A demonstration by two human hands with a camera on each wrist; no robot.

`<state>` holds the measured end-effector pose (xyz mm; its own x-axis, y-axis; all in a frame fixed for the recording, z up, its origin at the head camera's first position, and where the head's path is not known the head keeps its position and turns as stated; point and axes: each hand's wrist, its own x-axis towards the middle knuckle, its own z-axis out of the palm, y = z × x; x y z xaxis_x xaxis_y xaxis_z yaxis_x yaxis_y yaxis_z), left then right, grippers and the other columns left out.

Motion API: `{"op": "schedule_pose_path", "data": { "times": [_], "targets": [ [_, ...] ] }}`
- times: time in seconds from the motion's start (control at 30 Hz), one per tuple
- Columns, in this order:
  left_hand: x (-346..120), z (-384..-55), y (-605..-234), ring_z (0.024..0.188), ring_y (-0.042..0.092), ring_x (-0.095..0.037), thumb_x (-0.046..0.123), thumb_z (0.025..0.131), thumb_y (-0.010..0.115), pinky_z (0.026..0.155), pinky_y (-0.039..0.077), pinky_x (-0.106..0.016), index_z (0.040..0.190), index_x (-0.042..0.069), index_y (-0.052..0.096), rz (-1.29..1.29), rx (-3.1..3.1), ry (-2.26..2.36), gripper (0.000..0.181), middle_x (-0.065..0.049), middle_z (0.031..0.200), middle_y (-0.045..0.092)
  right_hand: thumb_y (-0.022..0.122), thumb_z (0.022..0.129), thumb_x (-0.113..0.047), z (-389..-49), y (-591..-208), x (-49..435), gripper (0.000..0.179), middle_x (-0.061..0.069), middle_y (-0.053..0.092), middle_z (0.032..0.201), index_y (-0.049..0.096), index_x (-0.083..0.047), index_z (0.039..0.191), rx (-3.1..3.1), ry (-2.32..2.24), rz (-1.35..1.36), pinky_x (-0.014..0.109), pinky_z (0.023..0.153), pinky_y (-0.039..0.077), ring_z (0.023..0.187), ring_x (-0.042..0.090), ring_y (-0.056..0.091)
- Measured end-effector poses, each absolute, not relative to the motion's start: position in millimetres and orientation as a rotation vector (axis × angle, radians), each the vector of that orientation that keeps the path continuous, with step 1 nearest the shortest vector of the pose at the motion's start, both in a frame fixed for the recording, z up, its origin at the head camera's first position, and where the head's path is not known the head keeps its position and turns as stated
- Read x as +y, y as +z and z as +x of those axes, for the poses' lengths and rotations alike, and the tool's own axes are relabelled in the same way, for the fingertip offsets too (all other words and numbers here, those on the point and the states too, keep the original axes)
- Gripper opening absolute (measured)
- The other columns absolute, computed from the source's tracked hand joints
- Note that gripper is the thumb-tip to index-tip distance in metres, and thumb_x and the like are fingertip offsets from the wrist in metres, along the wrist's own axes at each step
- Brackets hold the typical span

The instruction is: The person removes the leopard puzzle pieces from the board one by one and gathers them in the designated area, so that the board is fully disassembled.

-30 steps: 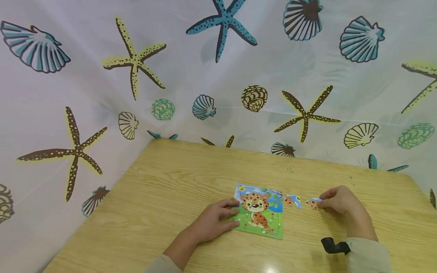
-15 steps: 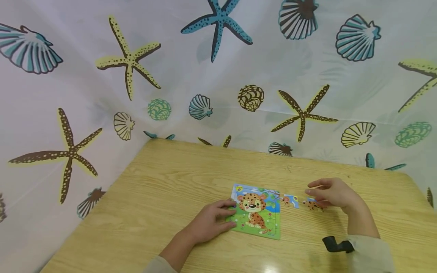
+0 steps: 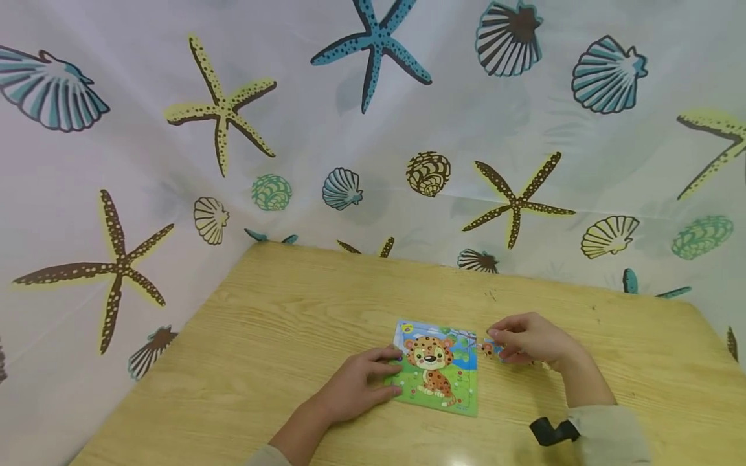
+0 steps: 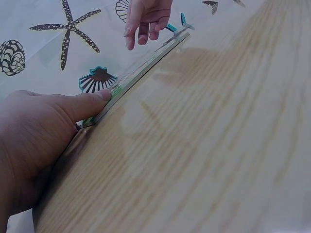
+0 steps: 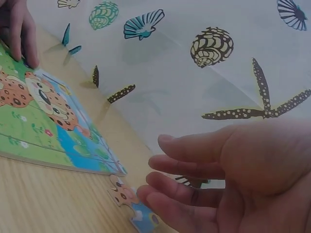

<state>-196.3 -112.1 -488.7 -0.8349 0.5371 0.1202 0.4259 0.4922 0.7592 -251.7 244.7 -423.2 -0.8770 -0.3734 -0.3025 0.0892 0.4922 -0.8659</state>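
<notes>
A jigsaw puzzle board (image 3: 437, 395) with a spotted leopard cub on grass lies on the table. My left hand (image 3: 358, 385) rests at its left edge, fingers spread, with the thumb over the rim in the left wrist view. Just right of the board is a loose puzzle piece (image 5: 122, 193) showing an orange spotted patch and blue. My right hand (image 3: 533, 340) hovers beside and partly over this piece, its fingers loosely bent and apart, nothing between them in the right wrist view. Behind that hand, a second spotted piece is almost wholly hidden in the head view.
The wood-grain table (image 3: 303, 304) meets a pale curtain (image 3: 315, 123) printed with starfish and shells at the back and left. A black bent piece (image 3: 553, 432) sticks out from the right sleeve (image 3: 609, 433).
My right hand has let go of the farther spotted piece and moved left to the loose piece nearer the board. My left hand stays at the board's edge.
</notes>
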Motion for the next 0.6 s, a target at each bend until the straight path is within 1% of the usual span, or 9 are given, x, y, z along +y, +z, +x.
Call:
{"op": "schedule_pose_path", "data": {
  "times": [0.2,0.33,0.43,0.6],
  "targets": [
    [-113,-197,-489,0.144,0.043,-0.028,0.034,0.092,0.073,0.118,0.037,-0.050,0.126,0.006,0.068,0.837,2.603,1.265,0.045,-0.004,0.147,0.054,0.060,0.101,-0.026,-257,-427,226,0.043,0.016,0.069,0.102,0.060,0.006,0.129,2.285,-1.371,-0.283,0.030,0.068,0.062,0.079,0.018,0.067],
    [-114,-197,-489,0.144,0.043,-0.029,0.035,0.091,0.073,0.118,0.036,-0.051,0.126,0.007,0.068,0.829,2.608,1.267,0.045,-0.003,0.147,0.054,0.060,0.101,-0.024,-260,-431,214,0.040,0.016,0.068,0.099,0.062,0.005,0.128,2.272,-1.387,-0.326,0.028,0.065,0.060,0.076,0.018,0.066],
    [-114,-197,-491,0.144,0.043,-0.029,0.036,0.091,0.073,0.118,0.036,-0.051,0.127,0.008,0.068,0.828,2.602,1.270,0.045,-0.002,0.147,0.054,0.060,0.101,-0.023,-260,-435,206,0.036,0.015,0.066,0.096,0.063,0.004,0.126,2.258,-1.390,-0.329,0.030,0.065,0.060,0.074,0.019,0.065],
    [-113,-198,-492,0.143,0.044,-0.029,0.037,0.091,0.073,0.118,0.037,-0.052,0.127,0.008,0.068,0.845,2.600,1.287,0.046,-0.003,0.146,0.055,0.055,0.104,-0.026,-260,-438,195,0.036,0.010,0.061,0.089,0.065,0.002,0.124,2.230,-1.390,-0.333,0.030,0.068,0.061,0.074,0.018,0.064]
  ]
}}
